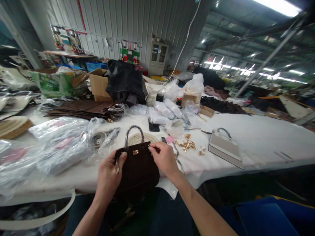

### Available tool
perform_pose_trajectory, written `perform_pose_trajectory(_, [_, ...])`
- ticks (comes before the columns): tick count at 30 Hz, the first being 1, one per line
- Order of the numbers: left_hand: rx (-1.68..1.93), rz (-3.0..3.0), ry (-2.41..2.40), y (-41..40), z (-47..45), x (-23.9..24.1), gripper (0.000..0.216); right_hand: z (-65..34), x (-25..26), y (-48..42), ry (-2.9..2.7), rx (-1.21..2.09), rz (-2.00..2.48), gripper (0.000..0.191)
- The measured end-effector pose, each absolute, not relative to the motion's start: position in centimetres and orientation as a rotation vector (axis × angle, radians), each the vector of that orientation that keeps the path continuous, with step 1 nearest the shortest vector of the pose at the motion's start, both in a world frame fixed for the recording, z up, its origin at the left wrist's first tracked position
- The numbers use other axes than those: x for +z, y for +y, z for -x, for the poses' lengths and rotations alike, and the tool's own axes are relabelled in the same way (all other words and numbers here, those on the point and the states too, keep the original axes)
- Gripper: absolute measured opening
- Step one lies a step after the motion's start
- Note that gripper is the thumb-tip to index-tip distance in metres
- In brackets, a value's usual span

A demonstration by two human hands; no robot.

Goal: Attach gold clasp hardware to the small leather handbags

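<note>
I have a dark brown handbag (137,170) upright at the near edge of a white-covered table (265,134), its looped handle (134,127) raised. My left hand (109,170) grips the bag's left side, thumb across the front. My right hand (164,156) pinches its upper right corner; whether a small fitting sits between the fingertips, I cannot tell. Loose gold hardware (187,144) lies beyond, to the right. I judge the step to be detail work at that corner, calling next for a steady left grip and fine fingertip control.
</note>
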State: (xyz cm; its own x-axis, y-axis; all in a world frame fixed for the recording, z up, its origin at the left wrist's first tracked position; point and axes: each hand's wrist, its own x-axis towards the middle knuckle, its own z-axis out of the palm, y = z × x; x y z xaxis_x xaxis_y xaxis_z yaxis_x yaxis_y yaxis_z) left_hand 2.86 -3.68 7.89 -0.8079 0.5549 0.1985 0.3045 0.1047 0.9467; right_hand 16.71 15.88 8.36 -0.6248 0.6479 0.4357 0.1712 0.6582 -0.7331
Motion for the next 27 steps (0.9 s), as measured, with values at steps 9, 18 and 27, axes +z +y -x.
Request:
perform_pose_trajectory(9, [1.836,-0.891,2.208,-3.5,-3.8,8.1,0.04,-16.3,8.2,16.2,-2.259,0.791,0.633,0.019])
perform_pose_trajectory(18, [1.854,-0.914,2.214,-3.5,-4.1,7.6,0.038,-15.1,9.4,14.8,-2.482,0.564,0.796,0.016])
perform_pose_trajectory(27, [1.878,-0.835,2.213,-3.7,-4.3,6.9,0.043,-14.3,9.3,14.9,-2.538,0.627,0.902,0.017])
